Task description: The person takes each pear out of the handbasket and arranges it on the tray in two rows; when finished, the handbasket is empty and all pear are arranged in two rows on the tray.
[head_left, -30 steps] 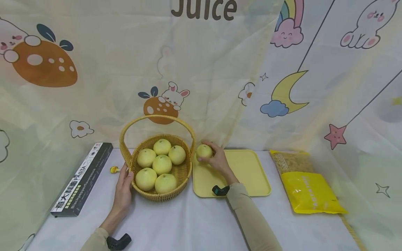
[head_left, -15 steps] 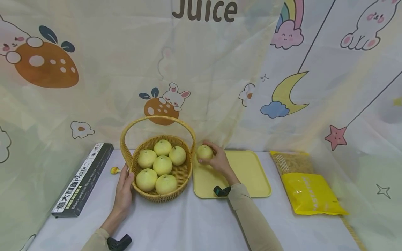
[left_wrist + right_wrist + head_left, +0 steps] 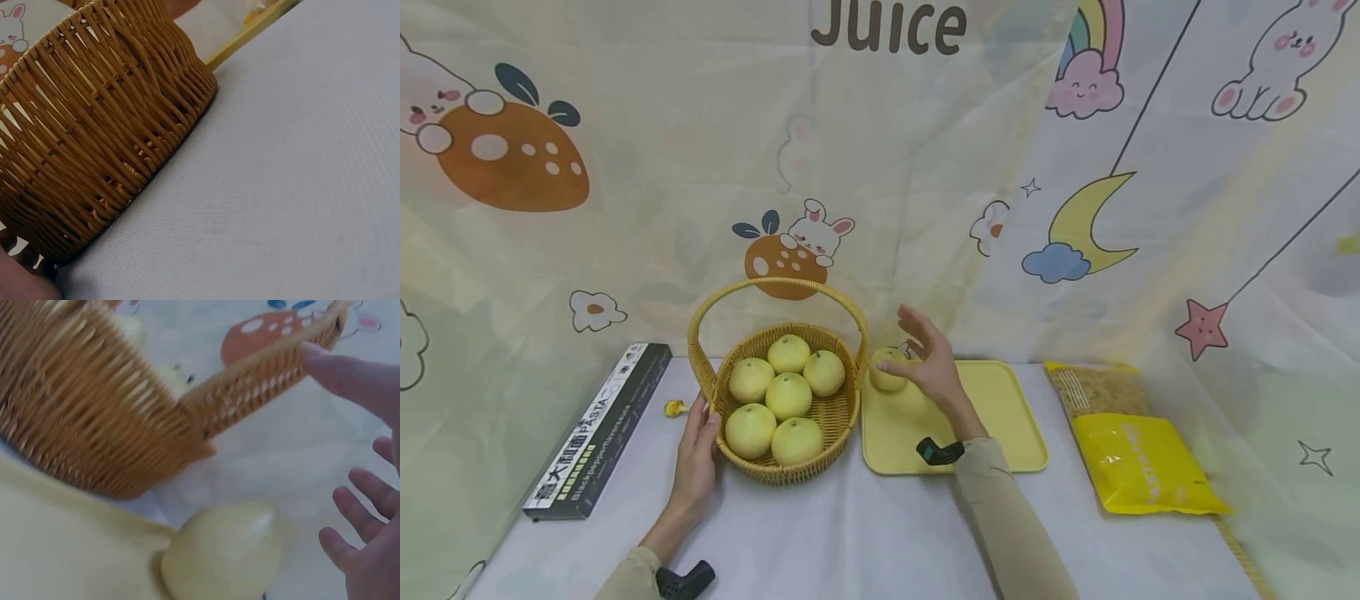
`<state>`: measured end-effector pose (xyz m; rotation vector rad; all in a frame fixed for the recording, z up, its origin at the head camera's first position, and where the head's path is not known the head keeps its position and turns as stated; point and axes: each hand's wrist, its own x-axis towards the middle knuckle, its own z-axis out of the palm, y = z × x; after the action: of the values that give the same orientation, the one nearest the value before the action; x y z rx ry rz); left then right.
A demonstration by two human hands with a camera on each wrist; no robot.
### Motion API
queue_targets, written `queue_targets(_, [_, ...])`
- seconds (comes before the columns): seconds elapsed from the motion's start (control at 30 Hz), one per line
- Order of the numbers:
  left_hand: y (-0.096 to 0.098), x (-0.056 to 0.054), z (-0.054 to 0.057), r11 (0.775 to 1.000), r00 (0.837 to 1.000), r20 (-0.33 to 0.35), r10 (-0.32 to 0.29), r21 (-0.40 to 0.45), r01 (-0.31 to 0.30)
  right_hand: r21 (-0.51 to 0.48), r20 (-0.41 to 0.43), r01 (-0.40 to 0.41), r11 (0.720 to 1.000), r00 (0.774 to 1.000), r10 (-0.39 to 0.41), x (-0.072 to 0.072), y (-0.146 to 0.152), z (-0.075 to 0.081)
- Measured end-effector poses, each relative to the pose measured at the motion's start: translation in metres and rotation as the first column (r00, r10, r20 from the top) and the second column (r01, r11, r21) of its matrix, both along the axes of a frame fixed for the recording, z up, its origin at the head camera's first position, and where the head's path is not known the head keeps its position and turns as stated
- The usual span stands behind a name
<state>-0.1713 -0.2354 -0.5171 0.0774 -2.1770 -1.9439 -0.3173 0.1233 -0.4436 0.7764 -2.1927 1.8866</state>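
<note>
A woven basket with a tall arched handle holds several round, pale yellow-green fruits. My left hand rests against the basket's left side, its fingers along the outer wall; only part of it shows at the lower left corner of the left wrist view. One more fruit sits at the far left corner of the yellow tray, right of the basket. Just right of and above this fruit is my right hand, fingers spread and nothing in its grasp. Its thumb overlaps the fruit in the head view.
A black-and-white pasta box lies at the left, with a small yellow-wrapped candy between it and the basket. At the right lies a yellow pasta bag. Behind the white tablecloth hangs a printed cloth backdrop.
My right hand has let go of the fruit, spread its fingers and moved up and to the right. The fruit stays on the tray's corner; my left hand has not moved.
</note>
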Motion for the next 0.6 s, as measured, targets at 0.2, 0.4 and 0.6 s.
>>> queue_targets(0.2, [0.0, 0.0, 0.002, 1.0, 1.0, 0.01, 0.005, -0.008, -0.005, -0.205, -0.061, -0.071, 0.976, 0.996, 0.059, 0.018, -0.003, 0.029])
queue_targets(0.4, [-0.001, -0.001, 0.002, 1.0, 1.0, 0.011, 0.014, -0.005, -0.013, -0.272, -0.141, -0.177, 0.946, 0.98, 0.143, 0.038, -0.011, 0.05])
queue_targets(0.6, [0.0, -0.001, 0.001, 1.0, 1.0, 0.008, 0.006, -0.011, -0.006, -0.25, -0.205, -0.299, 0.921, 0.946, 0.252, 0.059, -0.028, 0.059])
